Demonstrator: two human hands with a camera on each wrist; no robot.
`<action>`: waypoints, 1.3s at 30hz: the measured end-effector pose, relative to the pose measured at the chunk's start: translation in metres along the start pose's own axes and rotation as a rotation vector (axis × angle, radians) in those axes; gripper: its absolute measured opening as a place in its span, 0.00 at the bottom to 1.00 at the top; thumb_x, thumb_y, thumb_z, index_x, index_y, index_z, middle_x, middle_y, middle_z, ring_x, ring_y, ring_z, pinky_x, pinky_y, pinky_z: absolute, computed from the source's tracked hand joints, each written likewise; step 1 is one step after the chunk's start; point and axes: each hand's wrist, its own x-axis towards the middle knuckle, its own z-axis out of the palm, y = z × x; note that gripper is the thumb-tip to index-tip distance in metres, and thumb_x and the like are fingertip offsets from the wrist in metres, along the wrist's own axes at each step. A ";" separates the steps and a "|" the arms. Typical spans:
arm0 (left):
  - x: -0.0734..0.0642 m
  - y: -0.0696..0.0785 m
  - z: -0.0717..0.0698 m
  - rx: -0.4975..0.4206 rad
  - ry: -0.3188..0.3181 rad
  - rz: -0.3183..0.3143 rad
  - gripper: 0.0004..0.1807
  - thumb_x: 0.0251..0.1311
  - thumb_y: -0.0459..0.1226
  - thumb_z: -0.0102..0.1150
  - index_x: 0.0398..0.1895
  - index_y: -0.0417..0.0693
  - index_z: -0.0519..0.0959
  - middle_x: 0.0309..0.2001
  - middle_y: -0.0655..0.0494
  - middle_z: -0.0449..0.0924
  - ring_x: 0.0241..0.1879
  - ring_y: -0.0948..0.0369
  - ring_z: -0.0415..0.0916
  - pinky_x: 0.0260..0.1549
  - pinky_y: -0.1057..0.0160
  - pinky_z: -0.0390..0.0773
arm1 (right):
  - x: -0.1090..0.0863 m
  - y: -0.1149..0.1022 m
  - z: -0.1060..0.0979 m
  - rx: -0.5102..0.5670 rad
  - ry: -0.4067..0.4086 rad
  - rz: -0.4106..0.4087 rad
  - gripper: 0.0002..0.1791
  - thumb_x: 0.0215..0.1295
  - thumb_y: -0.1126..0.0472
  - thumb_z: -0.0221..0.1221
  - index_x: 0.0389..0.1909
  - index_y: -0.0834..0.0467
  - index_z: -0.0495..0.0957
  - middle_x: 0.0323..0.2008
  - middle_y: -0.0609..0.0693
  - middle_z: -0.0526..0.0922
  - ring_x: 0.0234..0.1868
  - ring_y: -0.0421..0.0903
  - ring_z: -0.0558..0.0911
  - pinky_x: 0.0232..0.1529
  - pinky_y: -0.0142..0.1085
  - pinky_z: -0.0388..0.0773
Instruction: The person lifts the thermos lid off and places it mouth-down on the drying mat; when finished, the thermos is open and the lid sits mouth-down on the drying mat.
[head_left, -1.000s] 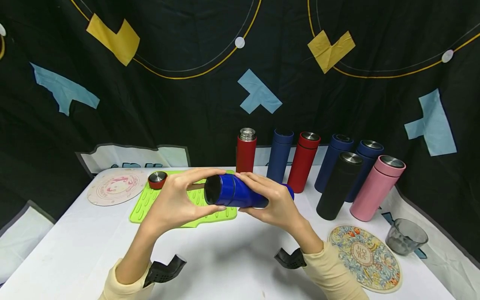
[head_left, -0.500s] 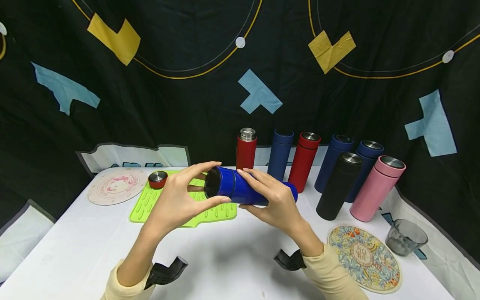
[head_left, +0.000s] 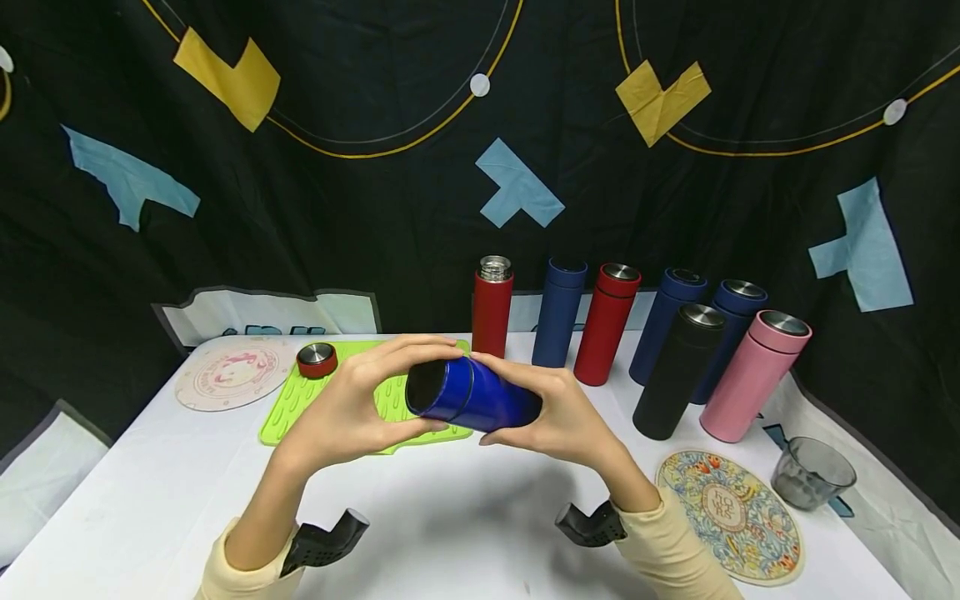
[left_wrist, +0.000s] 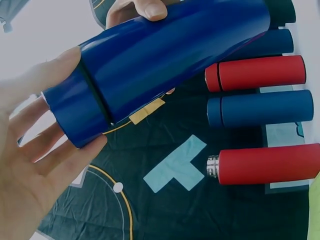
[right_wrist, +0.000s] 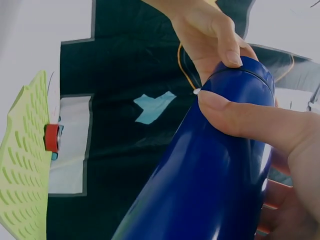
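Head view: we see the blue flask point(head_left: 487, 396) tilted between the left hand point(head_left: 341, 408) and right hand point(head_left: 566, 404), above the table point(head_left: 420, 517); the mat point(head_left: 281, 417) lies beyond the left hand. Left wrist view: we find that hand's thumb and fingers curved round the cap point(left_wrist: 75, 105). Right wrist view: we see the right hand gripping the flask below the cap.

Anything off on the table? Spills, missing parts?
Yes: the leftmost red bottle stands uncapped, metal neck bare, while the other standing bottles have lids. A red lid sits apart on the green mat, possibly its own. No spill visible.
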 end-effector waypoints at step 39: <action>-0.002 -0.009 0.002 -0.065 -0.030 -0.031 0.37 0.45 0.38 0.77 0.62 0.55 0.74 0.62 0.57 0.71 0.62 0.59 0.68 0.51 0.55 0.78 | -0.001 0.000 -0.003 -0.061 -0.027 -0.012 0.47 0.42 0.57 0.78 0.67 0.53 0.69 0.57 0.49 0.79 0.54 0.48 0.80 0.51 0.40 0.79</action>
